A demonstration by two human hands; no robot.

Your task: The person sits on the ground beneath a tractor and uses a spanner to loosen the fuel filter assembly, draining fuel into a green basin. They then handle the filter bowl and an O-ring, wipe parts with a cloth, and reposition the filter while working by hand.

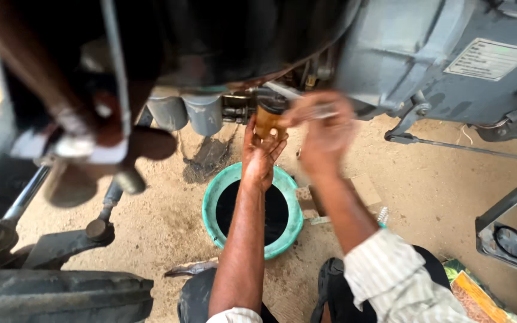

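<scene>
Basin point(212, 197): teal-green rim, black inside. Small filter cup point(266, 121) at left hand point(261, 157): amber-brown, translucent. Engine housing point(402, 54): matte blue-grey, with white label plate point(489, 58). Two cylinders point(186, 112): grey, pale green band on top. Sleeve point(390, 278): cream with fine stripes. Ground point(438, 185): sandy tan, with dark stain point(207, 158). Tyre point(61, 296): black.

Right hand point(324, 128) motion-blurred, grip unclear; amber part point(267, 121) half hidden behind left hand's fingers point(270, 146).
</scene>
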